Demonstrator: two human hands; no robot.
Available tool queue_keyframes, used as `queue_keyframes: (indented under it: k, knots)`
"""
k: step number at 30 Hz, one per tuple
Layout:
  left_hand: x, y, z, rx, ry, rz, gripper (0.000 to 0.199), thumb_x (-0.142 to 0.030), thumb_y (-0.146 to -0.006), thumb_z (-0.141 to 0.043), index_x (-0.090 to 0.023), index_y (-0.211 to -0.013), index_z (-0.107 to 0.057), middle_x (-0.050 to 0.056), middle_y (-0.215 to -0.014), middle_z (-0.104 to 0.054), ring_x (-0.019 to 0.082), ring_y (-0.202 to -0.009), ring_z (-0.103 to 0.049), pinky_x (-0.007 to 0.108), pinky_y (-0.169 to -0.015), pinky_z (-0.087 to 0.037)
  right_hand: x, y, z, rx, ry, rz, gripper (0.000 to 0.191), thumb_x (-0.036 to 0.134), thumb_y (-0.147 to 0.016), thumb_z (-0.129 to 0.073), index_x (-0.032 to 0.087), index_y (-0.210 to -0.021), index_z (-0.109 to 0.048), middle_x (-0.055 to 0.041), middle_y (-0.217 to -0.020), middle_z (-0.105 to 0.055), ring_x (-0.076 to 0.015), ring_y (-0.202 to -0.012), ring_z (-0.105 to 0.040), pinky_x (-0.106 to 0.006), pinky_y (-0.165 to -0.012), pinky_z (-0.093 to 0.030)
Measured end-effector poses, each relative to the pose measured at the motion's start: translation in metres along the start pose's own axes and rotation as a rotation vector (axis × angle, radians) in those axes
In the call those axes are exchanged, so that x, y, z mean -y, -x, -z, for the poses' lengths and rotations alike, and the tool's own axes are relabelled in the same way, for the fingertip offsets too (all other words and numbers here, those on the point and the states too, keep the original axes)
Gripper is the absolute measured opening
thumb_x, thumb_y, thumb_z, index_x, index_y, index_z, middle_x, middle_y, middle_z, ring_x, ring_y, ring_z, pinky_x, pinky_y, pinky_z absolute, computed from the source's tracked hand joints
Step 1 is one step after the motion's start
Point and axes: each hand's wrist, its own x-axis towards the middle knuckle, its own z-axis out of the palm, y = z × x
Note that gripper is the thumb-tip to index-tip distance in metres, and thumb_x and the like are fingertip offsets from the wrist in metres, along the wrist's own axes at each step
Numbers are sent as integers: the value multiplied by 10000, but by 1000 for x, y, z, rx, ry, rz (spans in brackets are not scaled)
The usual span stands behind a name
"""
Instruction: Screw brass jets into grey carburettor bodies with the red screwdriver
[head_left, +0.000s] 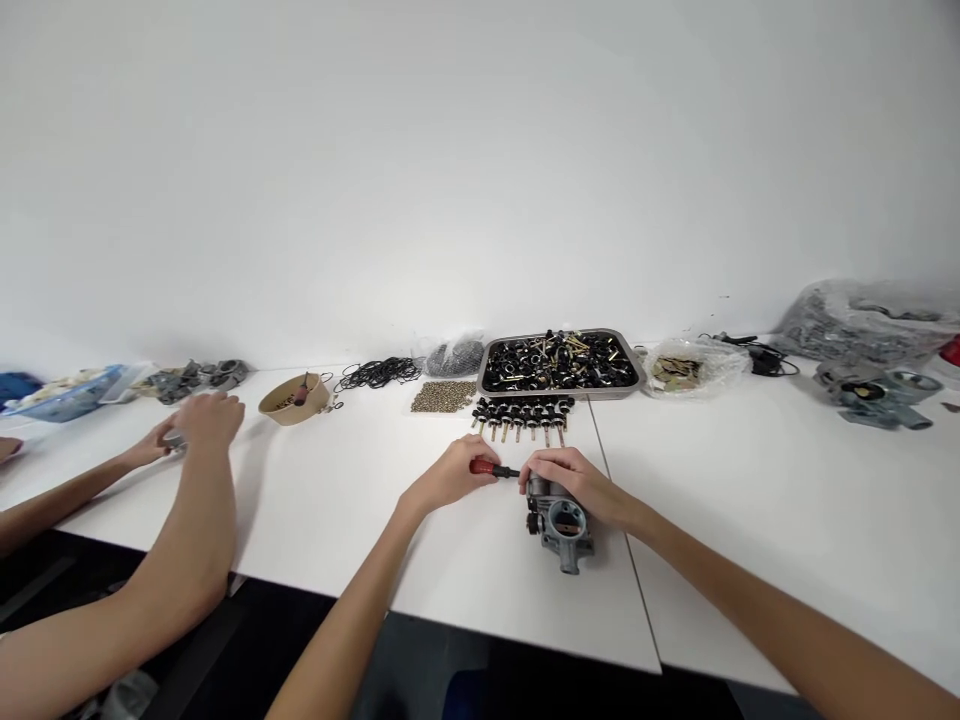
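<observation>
My left hand [455, 472] is closed on the red handle of a screwdriver [484, 467], whose dark shaft points right. Its tip ends near the top of a grey metal carburetor [568, 535] on the white table. Over the upper part of that carburetor my right hand [574, 480] is wrapped, its fingertips beside the screwdriver's end. The round bore of the carburetor faces me. Just behind both hands lies a row of black-topped parts with brass stems [525, 412].
Behind stand a metal tray [639, 385] of small parts, brass pieces [444, 397], black rings [381, 373] and plastic bags [727, 368]. More carburetors [874, 393] lie right. A cardboard ring [281, 408] is left. Another person's hands [208, 420] work at far left.
</observation>
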Motion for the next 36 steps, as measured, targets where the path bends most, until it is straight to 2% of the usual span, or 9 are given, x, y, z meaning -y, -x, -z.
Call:
queue_keyframes:
  k: [4,7,10,13,18,22,26,31,36]
  knots:
    - [-2,-9,20,-92,163,-72,175,-343,-694,-757,-192,-781,-765,87,-786,-669,158,-656,-610,258,-584,-508,0,0,-1,-13,33,-20,338,404,-952,-489,159,-831,-688,-51,-849,-657,-160,-741,-560,-265,-675,-422]
    - [-5,-23,45,-174,422,-7,228,-318,-630,-819,-161,-780,-750,95,-772,-682,175,-658,-644,280,-589,-530,0,0,-1,-14,33,-45,349,437,-948,-496,165,-837,-683,-56,-857,-653,-176,-772,-571,-276,-699,-428]
    - [2,-43,65,-395,883,37,307,-233,-557,-876,-130,-783,-694,61,-674,-649,145,-537,-596,290,-541,-504,0,0,0,4,13,-58,359,455,-950,-493,168,-839,-679,-62,-872,-657,-189,-800,-583,-288,-726,-436]
    - [23,-59,70,-637,1198,0,307,-257,-610,-860,-142,-747,-611,30,-732,-643,54,-485,-490,244,-522,-460,1,0,1,12,10,-68,371,462,-956,-481,170,-845,-682,-68,-881,-663,-194,-807,-586,-297,-738,-443]
    - [65,-60,65,-819,1287,64,329,-369,-761,-758,-141,-715,-525,22,-737,-640,-1,-427,-375,210,-512,-442,-2,0,2,-17,69,-66,372,475,-957,-480,175,-892,-691,-69,-911,-661,-190,-807,-582,-301,-728,-453]
    - [80,-55,65,-947,1228,91,338,-390,-758,-759,-128,-769,-545,48,-743,-666,25,-433,-451,235,-547,-486,5,-2,18,-98,174,-25,344,477,-950,-495,195,-980,-690,-76,-995,-663,-204,-864,-605,-328,-756,-483]
    - [81,-55,66,-1027,1115,88,340,-360,-696,-799,-109,-747,-574,61,-713,-676,40,-403,-457,226,-467,-435,38,-4,68,-299,418,47,353,495,-932,-527,198,-1002,-705,-93,-1006,-696,-231,-922,-629,-401,-840,-490]
    - [78,-53,71,-1103,950,68,358,-402,-674,-791,-112,-733,-589,35,-645,-656,40,-384,-435,200,-391,-329,108,8,144,-683,856,-33,223,378,-853,-663,187,-932,-745,-103,-985,-728,-222,-895,-646,-414,-840,-461]
    - [76,-53,73,-1101,850,76,370,-414,-657,-791,-100,-727,-608,44,-628,-650,55,-383,-456,202,-375,-320,136,29,182,-1102,744,209,213,307,-862,-622,113,-913,-696,-150,-935,-707,-139,-722,-629,-305,-713,-490]
